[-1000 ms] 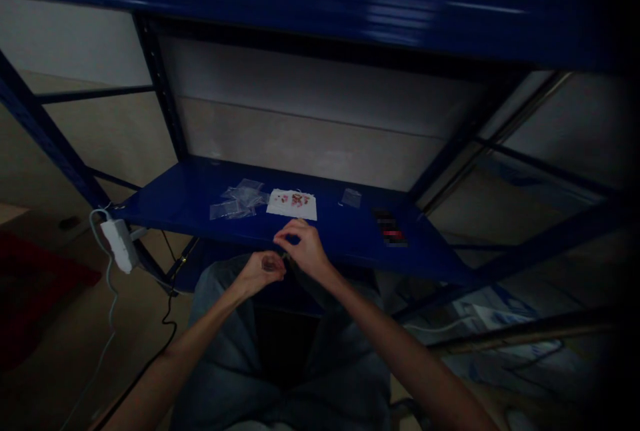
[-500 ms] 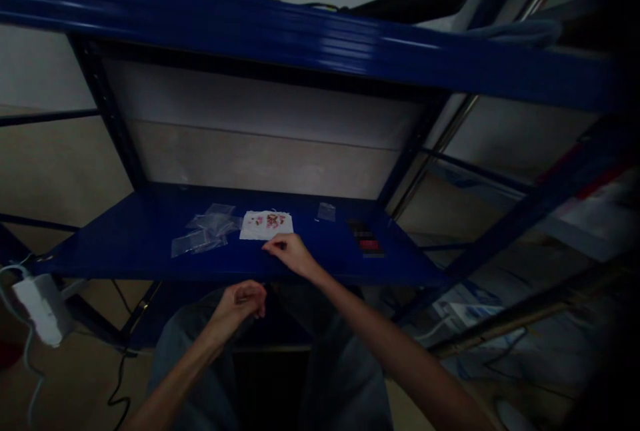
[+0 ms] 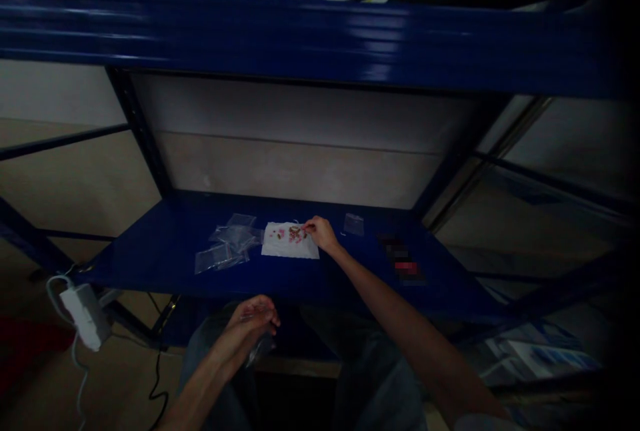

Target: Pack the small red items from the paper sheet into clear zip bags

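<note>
My right hand [image 3: 320, 232] reaches over the blue steel shelf, its pinched fingertips at the right side of a small heap of red and pink bits on a white sheet of paper or cloth [image 3: 290, 249]. Whether the fingers hold a bit is too small to tell. My left hand [image 3: 250, 326] sits low, over my lap below the shelf's front edge, gripping a small transparent plastic bag [image 3: 260, 351]. Several similar bags [image 3: 227, 248] lie in a loose pile left of the sheet, and another [image 3: 353, 224] lies to its right.
The dark blue shelf [image 3: 150, 264] has a pale back panel and blue uprights, with a wider blue beam overhead. A pixelated dark-and-red item [image 3: 403, 264] lies on the right of the shelf. A white power adapter [image 3: 85, 316] with cables hangs at the lower left.
My right hand has moved from the shelf's front edge onto the sheet's heap. My left hand has dropped lower, and a plastic bag now shows in it. The view has shifted slightly.
</note>
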Demonstrator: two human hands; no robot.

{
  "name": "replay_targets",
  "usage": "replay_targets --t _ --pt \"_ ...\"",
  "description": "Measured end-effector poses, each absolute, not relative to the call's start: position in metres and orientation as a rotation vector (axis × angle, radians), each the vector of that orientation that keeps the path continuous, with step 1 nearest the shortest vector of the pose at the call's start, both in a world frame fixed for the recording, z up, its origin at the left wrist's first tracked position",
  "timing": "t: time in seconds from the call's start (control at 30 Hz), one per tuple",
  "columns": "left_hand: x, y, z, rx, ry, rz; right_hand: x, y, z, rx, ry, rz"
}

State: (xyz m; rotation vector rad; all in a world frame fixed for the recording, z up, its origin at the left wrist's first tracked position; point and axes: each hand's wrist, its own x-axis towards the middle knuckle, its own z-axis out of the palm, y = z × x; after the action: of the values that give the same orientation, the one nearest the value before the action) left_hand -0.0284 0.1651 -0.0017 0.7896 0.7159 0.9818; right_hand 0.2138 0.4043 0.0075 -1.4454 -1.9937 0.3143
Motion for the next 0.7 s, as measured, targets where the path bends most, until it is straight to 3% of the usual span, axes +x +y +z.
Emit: replay_targets --t 0.17,0.47,0.7 --pt "-0.028 0.170 0.000 0.794 0.719 1.025 0.215 0.406 0.007 -1.492 -2.136 0.120" --pt "-0.033 0.176 -0.010 0.914 0.859 1.015 0.212 0.398 0.027 -1.390 -2.037 0.111" --pt "-0.021 0.167 0.013 1.197 0.963 1.128 0.173 0.280 0.067 -0.982 -1.859 0.513"
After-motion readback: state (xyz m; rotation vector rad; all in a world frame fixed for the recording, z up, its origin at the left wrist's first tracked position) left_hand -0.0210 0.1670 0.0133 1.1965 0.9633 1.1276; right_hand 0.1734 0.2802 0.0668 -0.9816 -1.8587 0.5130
